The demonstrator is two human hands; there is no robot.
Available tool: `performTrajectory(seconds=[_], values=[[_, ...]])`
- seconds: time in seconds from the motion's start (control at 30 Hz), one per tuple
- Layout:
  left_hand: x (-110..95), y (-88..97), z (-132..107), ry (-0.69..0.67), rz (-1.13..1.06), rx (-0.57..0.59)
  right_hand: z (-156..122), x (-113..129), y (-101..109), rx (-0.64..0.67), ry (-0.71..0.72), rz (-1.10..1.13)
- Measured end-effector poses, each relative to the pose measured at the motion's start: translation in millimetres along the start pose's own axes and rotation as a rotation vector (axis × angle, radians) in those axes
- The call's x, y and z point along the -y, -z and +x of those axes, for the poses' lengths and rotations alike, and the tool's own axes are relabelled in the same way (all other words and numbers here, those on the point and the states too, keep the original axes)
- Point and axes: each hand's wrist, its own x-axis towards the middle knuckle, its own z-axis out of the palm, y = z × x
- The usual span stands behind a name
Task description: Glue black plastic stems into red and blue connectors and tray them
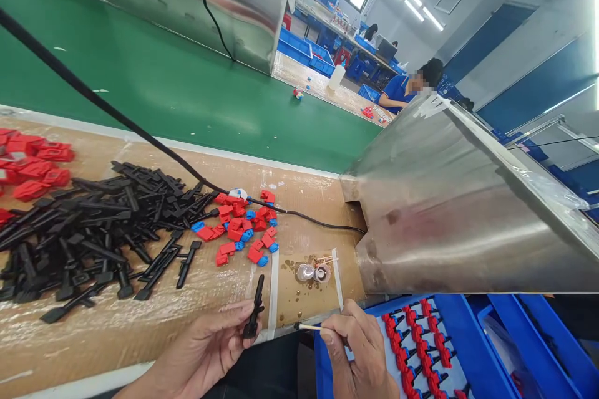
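Observation:
My left hand (208, 343) pinches a slim black plastic stem (255, 308) upright at the near edge of the bench. My right hand (362, 349) grips a thin wooden swab stick (309, 327) whose dark tip points left toward the stem, a short gap away. Behind both hands sit two small round shiny caps (312, 272) in a brown stained patch. A big pile of black stems (93, 230) lies to the left. Small red and blue clips (243, 227) lie in a heap in the middle.
A blue tray (449, 324) at lower right holds rows of assembled red-and-black pieces (416, 343). A steel housing (458, 212) fills the right. A black cable (140, 132) crosses the bench. The green conveyor belt (187, 87) runs behind; a person in blue sits far off. More red parts (32, 162) lie at far left.

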Motion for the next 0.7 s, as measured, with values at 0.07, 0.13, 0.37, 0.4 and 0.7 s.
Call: performTrajectory(seconds=[0.07,0.13,0.37,0.4,0.7], values=[[0,-2.1,0,0.021,-0.045,-0.038,-1,-1,0,-0.007,-0.001,-0.003],[0,-5.4,-2,0.04,-0.076,-0.068,-3,-2,-1,-0.001,0.003,0.002],[0,-11.8,-8,-0.005,-0.096,-0.132,-1,-10,0,-0.028,0.027,-0.062],[2,-10.3,-7,-0.045,-0.082,-0.14,1,-13,-1,-0.025,0.031,-0.113],[18,14.0,13,-0.22,0.101,-0.049,11,-61,-30,-0.004,0.101,-0.427]])
